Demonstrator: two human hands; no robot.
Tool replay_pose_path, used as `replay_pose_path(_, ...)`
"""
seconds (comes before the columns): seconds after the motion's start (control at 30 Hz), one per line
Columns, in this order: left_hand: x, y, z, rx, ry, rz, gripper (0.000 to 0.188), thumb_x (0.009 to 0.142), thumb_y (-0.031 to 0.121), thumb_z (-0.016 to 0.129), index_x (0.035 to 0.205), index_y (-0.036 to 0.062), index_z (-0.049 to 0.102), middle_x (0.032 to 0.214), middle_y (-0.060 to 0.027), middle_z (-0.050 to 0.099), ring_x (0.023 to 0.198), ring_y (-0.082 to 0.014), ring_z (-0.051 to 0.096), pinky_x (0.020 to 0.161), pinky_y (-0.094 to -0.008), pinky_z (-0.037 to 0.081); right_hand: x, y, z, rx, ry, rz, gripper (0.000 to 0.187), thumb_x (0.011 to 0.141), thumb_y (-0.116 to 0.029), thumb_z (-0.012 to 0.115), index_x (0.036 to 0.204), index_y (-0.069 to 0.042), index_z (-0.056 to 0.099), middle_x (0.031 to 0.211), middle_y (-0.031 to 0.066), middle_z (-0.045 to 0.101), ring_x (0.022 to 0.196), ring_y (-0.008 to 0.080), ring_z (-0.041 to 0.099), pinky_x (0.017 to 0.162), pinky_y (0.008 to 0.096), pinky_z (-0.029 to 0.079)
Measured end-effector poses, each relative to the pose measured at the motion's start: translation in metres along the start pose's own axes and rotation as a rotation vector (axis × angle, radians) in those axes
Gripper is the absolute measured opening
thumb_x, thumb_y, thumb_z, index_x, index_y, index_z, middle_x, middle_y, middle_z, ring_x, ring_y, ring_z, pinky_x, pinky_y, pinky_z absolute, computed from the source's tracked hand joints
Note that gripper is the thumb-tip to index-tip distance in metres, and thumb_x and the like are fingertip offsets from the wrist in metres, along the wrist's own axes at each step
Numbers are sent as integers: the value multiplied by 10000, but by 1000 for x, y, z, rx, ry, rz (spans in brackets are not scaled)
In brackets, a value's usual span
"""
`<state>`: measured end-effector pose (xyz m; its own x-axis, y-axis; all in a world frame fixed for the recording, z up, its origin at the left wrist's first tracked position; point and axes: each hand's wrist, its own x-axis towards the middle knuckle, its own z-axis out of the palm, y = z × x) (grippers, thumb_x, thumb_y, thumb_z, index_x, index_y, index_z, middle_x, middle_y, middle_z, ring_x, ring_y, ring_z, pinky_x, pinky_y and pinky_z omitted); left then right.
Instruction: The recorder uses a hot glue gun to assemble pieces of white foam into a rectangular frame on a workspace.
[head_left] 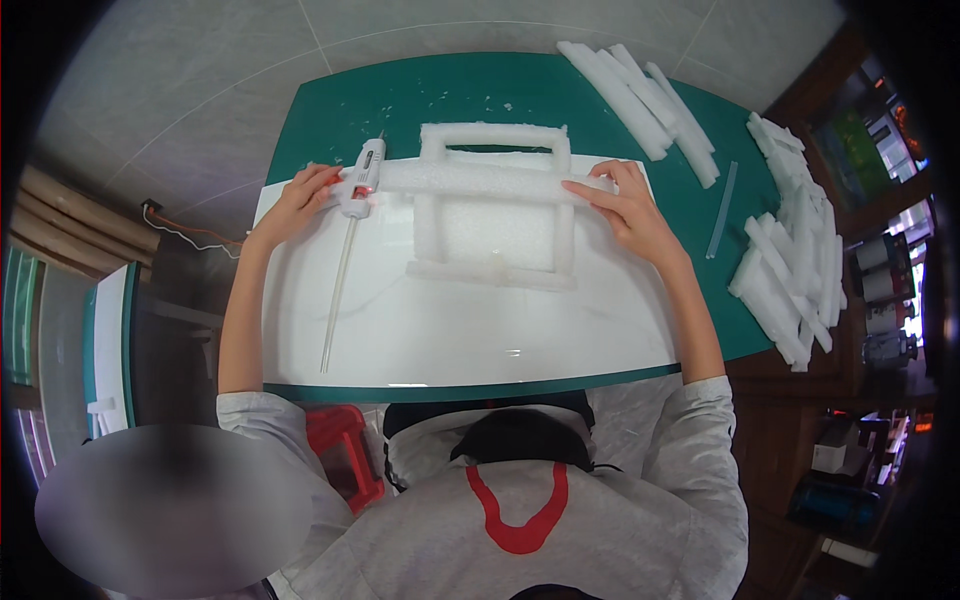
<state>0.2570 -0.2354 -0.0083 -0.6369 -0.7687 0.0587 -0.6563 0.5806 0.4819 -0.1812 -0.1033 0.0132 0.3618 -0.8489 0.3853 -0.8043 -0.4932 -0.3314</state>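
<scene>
My left hand [302, 202] is closed at the handle side of a white hot glue gun [368, 168]. Its nozzle points away from me, and a long clear glue stick [337, 300] runs out of its back toward me. A white foam strip [470, 181] lies crosswise over a rectangular frame of foam pieces [425, 230], its left end beside the gun. At the strip's right end, my right hand [632, 210] grips it between thumb and fingers. Inside the frame, a flat foam panel [500, 230] shows below the strip.
A white board [450, 345] lies on the green table [400, 95]. Loose foam strips [625, 95] rest at the far right, with a bigger foam pile [790, 250] along the right edge. A spare clear glue stick [722, 210] lies between them. A red crate [345, 450] stands below.
</scene>
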Motion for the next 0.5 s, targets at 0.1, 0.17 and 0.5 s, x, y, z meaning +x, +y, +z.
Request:
replay_pose_path(0.1,-1,17,1,50,147,23,425,875,214,419,1268,56,383,1264,-127,366,1155,-252,367,983,-344,259,2,0,0,-4,-4,-11,461,747,72,496,1077,-227,618,987,81,457,968,245,406,882,319,341)
replay_pose_path(0.17,-1,43,1,88,248,79,431,869,206,417,1271,57,375,1290,-127,362,1169,-254,367,1001,-364,239,3,-1,-1,-11,-5,-28,469,739,78,495,1077,-224,617,989,87,456,967,249,405,886,322,336)
replay_pose_path(0.5,-3,139,34,435,206,271,622,805,402,514,1272,25,349,1337,-115,339,1250,-261,298,1036,-391,225,3,-10,-2,-101,-18,9,521,699,114,476,1087,-209,603,1037,108,460,990,262,407,885,331,334)
